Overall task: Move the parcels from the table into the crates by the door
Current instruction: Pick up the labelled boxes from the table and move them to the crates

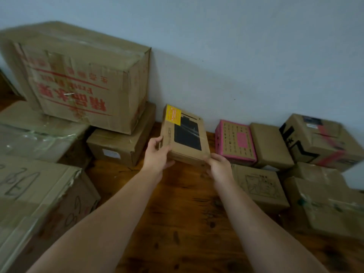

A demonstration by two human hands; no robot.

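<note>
Wooden table [177, 223], red-printed carton [78, 79] stacked left of the hands, pink box [235, 141] just right of them. Between both, a parcel [185, 138] tilts up, left hand [157, 154] gripping its side, right hand [218, 166] clasping its near corner, seemingly balanced for carrying.

Bare table [177, 223] lane (cartons [82, 79] flank it).

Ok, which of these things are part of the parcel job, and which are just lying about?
Job: flat box, gripped by left hand and right hand; pink box; red-printed box; table.
Not the job: just the wall behind.
</note>
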